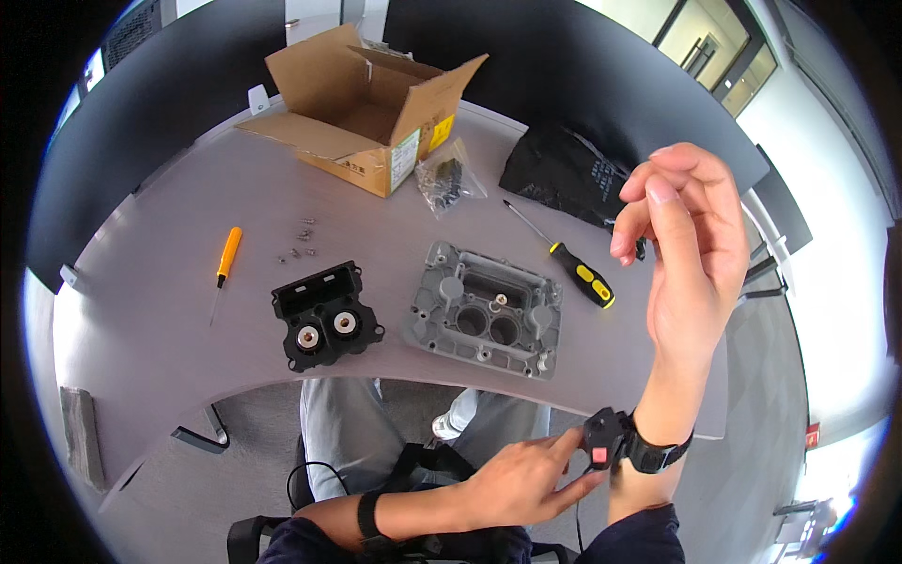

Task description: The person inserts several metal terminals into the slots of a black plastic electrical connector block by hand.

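Observation:
My left hand (526, 477) reaches across below the table edge. Its thumb and fingers close around a small black device (604, 440) strapped to my right wrist. Raised over the table's right side, my right hand (691, 240) has its fingers loosely bent and apart, with nothing seen in them. A black-and-yellow screwdriver (584, 276) lies nearest to it. In front of me are a grey metal housing (484, 310), with two round bores and a small brass-coloured fitting inside, and a black plastic part (329, 318) with two round metal inserts.
An orange-handled screwdriver (228, 254) lies at the left, near several small screws (305, 235). At the back stand an open cardboard box (366, 122), a clear bag of small dark parts (449, 180) and a black plastic bag (559, 174). A dark partition (536, 70) borders the table.

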`<action>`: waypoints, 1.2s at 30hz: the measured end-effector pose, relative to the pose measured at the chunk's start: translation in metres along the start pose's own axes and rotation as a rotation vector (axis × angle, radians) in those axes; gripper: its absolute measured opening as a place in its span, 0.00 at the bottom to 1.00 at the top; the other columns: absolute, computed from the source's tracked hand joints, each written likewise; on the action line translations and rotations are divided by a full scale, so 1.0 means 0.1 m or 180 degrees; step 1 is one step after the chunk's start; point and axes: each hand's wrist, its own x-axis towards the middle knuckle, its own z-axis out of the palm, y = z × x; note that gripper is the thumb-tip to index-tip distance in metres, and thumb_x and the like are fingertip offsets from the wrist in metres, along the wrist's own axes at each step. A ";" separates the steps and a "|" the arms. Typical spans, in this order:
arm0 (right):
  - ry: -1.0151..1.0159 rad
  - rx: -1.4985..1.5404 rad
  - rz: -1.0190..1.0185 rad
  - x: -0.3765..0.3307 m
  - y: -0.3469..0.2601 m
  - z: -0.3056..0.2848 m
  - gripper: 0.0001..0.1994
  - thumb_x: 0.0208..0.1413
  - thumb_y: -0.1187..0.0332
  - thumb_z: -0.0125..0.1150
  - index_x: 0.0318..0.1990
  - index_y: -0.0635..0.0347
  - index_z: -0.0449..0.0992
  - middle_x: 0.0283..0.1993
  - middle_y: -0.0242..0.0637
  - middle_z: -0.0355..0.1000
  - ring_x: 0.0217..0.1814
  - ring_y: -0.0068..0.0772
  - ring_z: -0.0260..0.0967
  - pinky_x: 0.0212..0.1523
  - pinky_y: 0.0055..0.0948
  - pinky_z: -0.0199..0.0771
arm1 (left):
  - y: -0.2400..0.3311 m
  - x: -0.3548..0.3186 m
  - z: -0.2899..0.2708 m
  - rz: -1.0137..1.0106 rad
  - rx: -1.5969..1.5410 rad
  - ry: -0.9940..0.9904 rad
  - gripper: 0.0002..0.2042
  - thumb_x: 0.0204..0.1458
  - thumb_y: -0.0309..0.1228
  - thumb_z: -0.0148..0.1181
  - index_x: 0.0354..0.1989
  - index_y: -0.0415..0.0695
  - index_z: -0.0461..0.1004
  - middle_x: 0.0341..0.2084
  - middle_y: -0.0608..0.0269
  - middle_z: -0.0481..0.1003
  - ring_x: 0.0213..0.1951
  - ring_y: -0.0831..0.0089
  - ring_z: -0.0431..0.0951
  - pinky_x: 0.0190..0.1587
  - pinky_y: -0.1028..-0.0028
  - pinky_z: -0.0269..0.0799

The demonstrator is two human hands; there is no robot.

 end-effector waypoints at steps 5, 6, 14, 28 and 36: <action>-0.0931 -0.0969 0.0755 0.37 0.24 -0.02 0.07 0.59 0.73 0.55 0.41 0.66 0.73 0.30 0.32 0.72 0.28 0.16 0.67 0.28 0.17 0.67 | -0.04 -0.54 -0.53 0.2149 0.0896 0.2339 0.22 0.50 0.37 0.64 0.50 0.38 0.70 0.41 0.50 0.76 0.38 0.59 0.78 0.39 0.66 0.73; -0.1233 -0.1264 0.1113 0.46 0.33 -0.05 0.07 0.59 0.72 0.54 0.41 0.67 0.72 0.30 0.31 0.72 0.29 0.17 0.68 0.29 0.18 0.69 | -0.06 -0.72 -0.69 0.2140 0.0960 0.2547 0.20 0.48 0.35 0.64 0.48 0.38 0.72 0.42 0.51 0.76 0.38 0.59 0.78 0.39 0.66 0.73; -0.2148 -0.2476 0.2298 0.85 1.36 0.09 0.21 0.58 0.56 0.58 0.43 0.71 0.75 0.32 0.38 0.75 0.27 0.23 0.72 0.28 0.23 0.72 | -0.73 -1.44 -1.23 0.0755 0.1548 0.5367 0.07 0.54 0.28 0.55 0.36 0.36 0.74 0.37 0.52 0.76 0.40 0.63 0.77 0.43 0.68 0.72; -0.2053 -0.2676 0.2658 0.87 1.89 0.80 0.20 0.50 0.57 0.63 0.35 0.71 0.76 0.23 0.42 0.73 0.21 0.32 0.73 0.23 0.30 0.76 | -1.03 -1.68 -1.11 0.0341 0.1206 0.5613 0.06 0.52 0.26 0.57 0.35 0.36 0.74 0.37 0.52 0.76 0.39 0.63 0.77 0.42 0.69 0.72; -0.2190 -0.2209 0.2963 0.85 1.61 0.51 0.13 0.58 0.62 0.58 0.34 0.65 0.72 0.30 0.32 0.70 0.29 0.23 0.70 0.29 0.25 0.73 | -0.91 -1.55 -1.17 0.0178 0.1488 0.4406 0.31 0.41 0.37 0.70 0.53 0.37 0.67 0.50 0.48 0.69 0.52 0.52 0.70 0.54 0.59 0.66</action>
